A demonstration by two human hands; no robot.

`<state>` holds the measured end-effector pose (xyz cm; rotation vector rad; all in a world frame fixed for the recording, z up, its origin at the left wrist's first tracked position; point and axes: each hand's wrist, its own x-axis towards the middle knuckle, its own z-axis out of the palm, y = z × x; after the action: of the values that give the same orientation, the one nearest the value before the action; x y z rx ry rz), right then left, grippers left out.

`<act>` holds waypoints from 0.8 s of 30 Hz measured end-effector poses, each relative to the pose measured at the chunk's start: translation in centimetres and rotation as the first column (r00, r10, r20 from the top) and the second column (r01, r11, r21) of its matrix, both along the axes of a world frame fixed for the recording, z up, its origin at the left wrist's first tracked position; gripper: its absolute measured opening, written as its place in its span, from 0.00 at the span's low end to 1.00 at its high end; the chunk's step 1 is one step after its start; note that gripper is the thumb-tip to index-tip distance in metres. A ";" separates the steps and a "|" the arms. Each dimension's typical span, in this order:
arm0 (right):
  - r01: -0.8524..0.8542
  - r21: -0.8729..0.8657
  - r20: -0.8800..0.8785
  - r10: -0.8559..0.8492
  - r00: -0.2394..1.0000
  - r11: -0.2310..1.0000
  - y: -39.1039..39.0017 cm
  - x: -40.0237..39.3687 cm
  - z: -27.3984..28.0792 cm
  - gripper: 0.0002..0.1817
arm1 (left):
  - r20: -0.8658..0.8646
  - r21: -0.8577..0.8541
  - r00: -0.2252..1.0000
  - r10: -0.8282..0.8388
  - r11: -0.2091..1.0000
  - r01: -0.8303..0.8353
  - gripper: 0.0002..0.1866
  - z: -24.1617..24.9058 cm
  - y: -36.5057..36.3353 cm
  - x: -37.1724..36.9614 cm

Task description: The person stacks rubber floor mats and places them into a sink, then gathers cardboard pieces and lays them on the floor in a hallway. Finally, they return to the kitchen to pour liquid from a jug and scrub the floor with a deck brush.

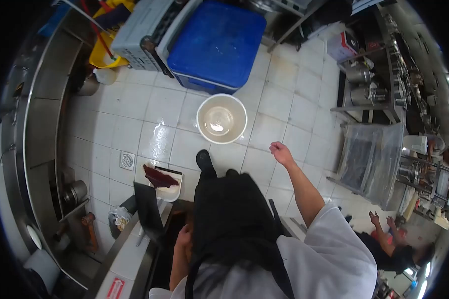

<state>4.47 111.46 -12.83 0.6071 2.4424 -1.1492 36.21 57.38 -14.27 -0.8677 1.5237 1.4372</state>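
The right hand [280, 152] is loosely clenched in the air; I cannot tell the left hand's [183, 238] grip. A white bucket [203, 121] with a glossy bottom stands beside the lidded blue cooler [219, 42].

The one camera rides up on the wearer's head and peers steeply down, a little forward. Nearest the lens is the wearer's own front: a white sleeve [339, 244] and the apron [229, 214] loom large at the bottom, seen from above, with a shoe [203, 159] poking out beyond. The bucket [222, 119] sits farther off, close to the middle, and we look right into it; the blue box [219, 42] lies beyond, toward the top. The lens takes in plenty: steelwork [45, 114] bows at left, shelves [371, 105] lean at right, and the corners go dark.
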 end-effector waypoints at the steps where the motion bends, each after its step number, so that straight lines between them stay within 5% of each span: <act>1: -0.115 0.010 0.153 0.112 0.982 0.993 1.6 1.3 -3.0 0.18 | 0.031 -0.004 0.999 -0.009 1.000 0.009 0.30 0.7 0.2 -1.1; 3: -0.269 0.054 0.315 0.239 0.919 0.962 2.3 2.8 -6.5 0.20 | 0.083 -0.202 0.983 0.163 0.969 -0.144 0.24 2.6 0.9 -6.1; 4: -0.254 0.024 0.427 0.220 0.877 0.967 2.0 3.3 -7.4 0.23 | -0.234 0.003 0.910 0.341 0.937 -0.350 0.22 0.6 -0.7 -4.8; 5: -0.269 -0.009 0.460 0.243 0.854 0.963 1.7 4.2 -9.1 0.23 | -0.032 -0.116 0.852 0.522 0.845 -0.522 0.26 3.9 0.1 -7.7; 7: -0.505 -0.048 0.639 0.415 0.647 0.861 1.8 3.1 -13.9 0.24 | 0.040 -0.121 0.843 0.536 0.840 -0.528 0.30 5.7 -1.0 -8.0; 8: -0.429 -0.022 0.615 0.350 0.706 0.903 1.8 2.5 -16.7 0.26 | 0.034 -0.145 0.835 0.550 0.829 -0.540 0.30 6.1 -0.7 -8.7; 9: -0.443 -0.044 0.614 0.374 0.695 0.895 1.5 0.6 -20.1 0.26 | -0.031 -0.354 0.918 0.396 0.854 -0.381 0.31 6.4 -0.2 -8.3; 11: -0.235 0.077 0.457 0.175 0.872 0.969 -0.1 -1.9 -26.8 0.30 | -0.088 -0.641 0.995 0.043 0.762 -0.090 0.35 5.3 -1.9 -2.5; 13: 0.075 -0.008 0.523 -0.060 0.850 0.997 -2.8 -7.6 -28.3 0.39 | 0.000 -0.724 0.994 0.114 0.686 -0.078 0.35 7.9 -0.6 -1.7; 16: 0.500 -0.054 0.589 -0.377 0.715 0.864 -6.2 -12.8 -32.4 0.45 | 0.145 -0.711 0.962 0.233 0.700 -0.062 0.35 10.4 2.7 -1.2; 18: 0.564 -0.172 0.614 -0.360 0.702 0.808 -6.5 -13.6 -35.5 0.40 | 0.219 -0.724 0.886 0.408 0.677 -0.133 0.35 11.2 6.2 -2.3; 22: 0.625 -0.300 0.610 -0.359 0.706 0.720 -7.8 -13.0 -35.4 0.28 | 0.350 -0.692 0.793 0.498 0.708 -0.139 0.34 10.6 11.1 -0.5; 24: 0.656 -0.324 0.648 -0.345 0.679 0.682 -7.5 -13.0 -35.0 0.26 | 0.353 -0.595 0.899 0.259 0.803 0.002 0.33 8.6 11.5 1.9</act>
<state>-8.54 103.93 -47.87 1.2941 1.3744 -1.5297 38.11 68.90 -5.64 -1.5740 1.5973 0.7691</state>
